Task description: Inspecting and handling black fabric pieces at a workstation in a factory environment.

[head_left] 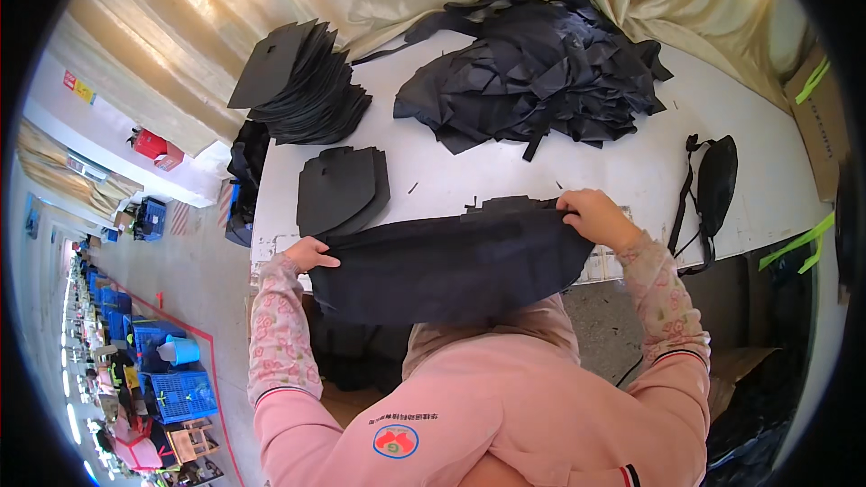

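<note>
A wide piece of black fabric (pixel 442 271) is stretched between my hands at the table's near edge, its lower part hanging over my lap. My left hand (pixel 308 253) pinches its upper left corner. At the upper right corner, my right hand (pixel 600 219) grips the cloth between thumb and fingers. Just behind the fabric's top edge a flat black piece (pixel 514 206) shows, partly covered. Close to my left hand lies a low stack of black panels (pixel 338 191) with rounded edges.
On the white table (pixel 424 167) stand a tall stack of black panels (pixel 302 81) and a heap of black fabric pieces (pixel 541 77). A black pouch with a strap (pixel 717 185) lies at right. A cardboard box (pixel 812 131) borders the right side; blue crates (pixel 180 395) stand on the floor left.
</note>
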{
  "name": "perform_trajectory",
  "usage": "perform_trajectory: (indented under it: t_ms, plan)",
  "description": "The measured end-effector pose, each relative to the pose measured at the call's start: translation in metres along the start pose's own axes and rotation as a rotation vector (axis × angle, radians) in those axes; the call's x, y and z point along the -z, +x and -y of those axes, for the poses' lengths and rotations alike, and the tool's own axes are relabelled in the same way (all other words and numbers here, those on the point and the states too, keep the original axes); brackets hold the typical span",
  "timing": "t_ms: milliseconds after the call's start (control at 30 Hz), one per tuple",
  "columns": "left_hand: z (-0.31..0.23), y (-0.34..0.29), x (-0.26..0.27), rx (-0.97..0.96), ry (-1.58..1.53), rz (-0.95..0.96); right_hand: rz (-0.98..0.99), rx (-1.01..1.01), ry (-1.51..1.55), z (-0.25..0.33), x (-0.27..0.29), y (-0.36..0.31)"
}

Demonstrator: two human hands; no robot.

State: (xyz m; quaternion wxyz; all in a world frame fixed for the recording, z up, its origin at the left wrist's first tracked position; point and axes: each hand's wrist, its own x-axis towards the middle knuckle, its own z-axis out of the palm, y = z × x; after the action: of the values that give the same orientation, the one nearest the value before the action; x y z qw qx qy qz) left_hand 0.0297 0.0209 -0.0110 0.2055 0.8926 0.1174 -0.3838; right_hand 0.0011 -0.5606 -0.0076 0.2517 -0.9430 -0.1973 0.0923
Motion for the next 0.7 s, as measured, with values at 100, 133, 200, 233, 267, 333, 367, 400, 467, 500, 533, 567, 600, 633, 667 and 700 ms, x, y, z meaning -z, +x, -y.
perform_trajectory:
  t_ms: [100, 133, 200, 233, 267, 333, 367, 400, 467, 500, 533, 567, 600, 633, 667, 700]
  plan:
    - [0.001, 0.031, -0.009, -0.13, 0.067, -0.061, -0.268, 0.132, -0.202, 0.009, -0.025, 0.003]
    - [0.007, 0.04, -0.012, -0.127, 0.064, -0.059, -0.381, 0.23, -0.151, 0.021, -0.033, 0.005]
    - [0.017, 0.054, -0.016, -0.188, 0.103, -0.14, -0.246, 0.405, -0.178, 0.045, -0.049, 0.004]
    - [0.016, 0.057, -0.015, -0.187, 0.103, -0.135, -0.162, 0.458, -0.187, 0.051, -0.058, 0.001]
    - [0.016, 0.059, -0.013, -0.182, 0.124, -0.116, -0.157, 0.457, -0.182, 0.048, -0.07, -0.002]
    - [0.014, 0.058, -0.005, -0.176, 0.157, -0.065, -0.045, 0.415, -0.192, 0.042, -0.087, -0.003]
    - [0.017, 0.054, -0.002, -0.168, 0.154, -0.064, -0.04, 0.421, -0.187, 0.036, -0.092, -0.004]
    - [0.018, 0.048, 0.0, -0.129, 0.0, -0.088, -0.037, 0.403, -0.181, 0.037, -0.093, -0.004]
    - [0.021, 0.036, 0.004, -0.115, -0.185, -0.149, -0.03, 0.383, -0.158, 0.036, -0.091, -0.004]
    - [0.017, 0.026, 0.008, -0.103, -0.189, -0.154, -0.026, 0.394, -0.152, 0.039, -0.087, -0.003]
    - [0.011, 0.017, 0.011, -0.138, -0.156, -0.211, 0.005, 0.378, -0.187, 0.042, -0.083, -0.002]
    - [0.004, 0.008, 0.015, -0.172, -0.121, -0.269, 0.036, 0.363, -0.224, 0.045, -0.077, 0.0]
    - [-0.009, -0.003, 0.016, -0.305, -0.022, -0.422, 0.005, 0.365, -0.219, 0.059, -0.061, 0.005]
    - [-0.029, -0.016, 0.014, -0.438, 0.082, -0.571, 0.009, 0.375, -0.214, 0.068, -0.053, 0.013]
    - [-0.067, -0.035, 0.012, -0.431, 0.065, -0.574, -0.116, 0.38, -0.055, 0.076, -0.047, 0.02]
    - [-0.096, -0.054, 0.007, -0.414, 0.048, -0.586, -0.239, 0.393, 0.11, 0.088, -0.041, 0.029]
